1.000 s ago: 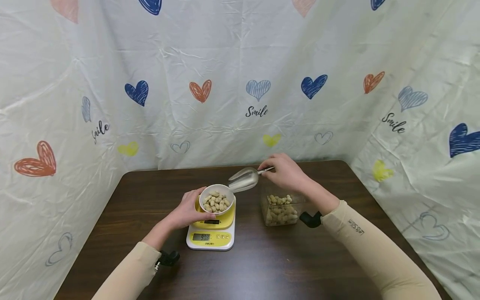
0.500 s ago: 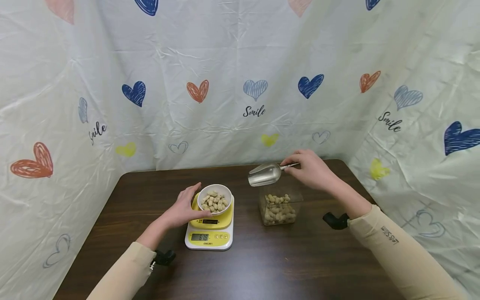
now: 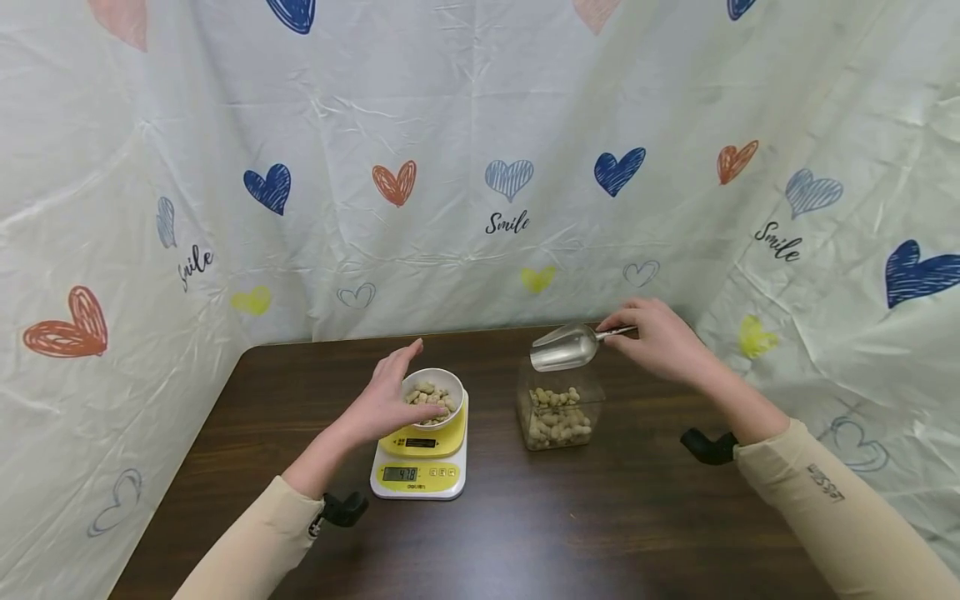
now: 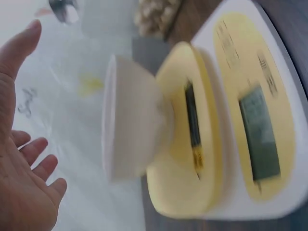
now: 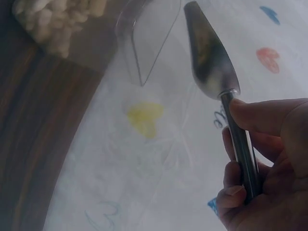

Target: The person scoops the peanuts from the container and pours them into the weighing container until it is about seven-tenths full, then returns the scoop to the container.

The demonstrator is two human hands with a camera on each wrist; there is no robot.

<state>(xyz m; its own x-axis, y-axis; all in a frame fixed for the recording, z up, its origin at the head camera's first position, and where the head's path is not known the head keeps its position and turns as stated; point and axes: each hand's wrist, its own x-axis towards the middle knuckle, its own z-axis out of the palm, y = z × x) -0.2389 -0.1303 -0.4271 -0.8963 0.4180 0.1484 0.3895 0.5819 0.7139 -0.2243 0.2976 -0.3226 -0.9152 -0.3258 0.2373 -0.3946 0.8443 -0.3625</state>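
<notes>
A white bowl [image 4: 134, 120] of unshelled peanuts [image 3: 424, 393] stands on the yellow platform of a kitchen scale [image 3: 420, 492], whose display reads 47.8. My left hand [image 3: 386, 398] is held at the bowl's left side, fingers spread and thumb extended across it in the head view. In the left wrist view that hand [image 4: 24, 159] is apart from the bowl, with nothing in its grasp. My right hand [image 3: 663, 340] grips the handle of a metal scoop [image 3: 564, 348]; the scoop is over a clear box [image 3: 523, 417] partly filled with peanuts, and no peanuts show in it.
The dark wooden table [image 3: 517, 533] ends at a white curtain [image 3: 450, 283] printed with hearts, which rises behind it and on both sides. A strip of tabletop separates the scale from the clear box.
My right hand has carried the scoop from the bowl's rim rightward over the box. My left hand has let go of the bowl and lifted slightly. The display fell from about 90 to 47.8.
</notes>
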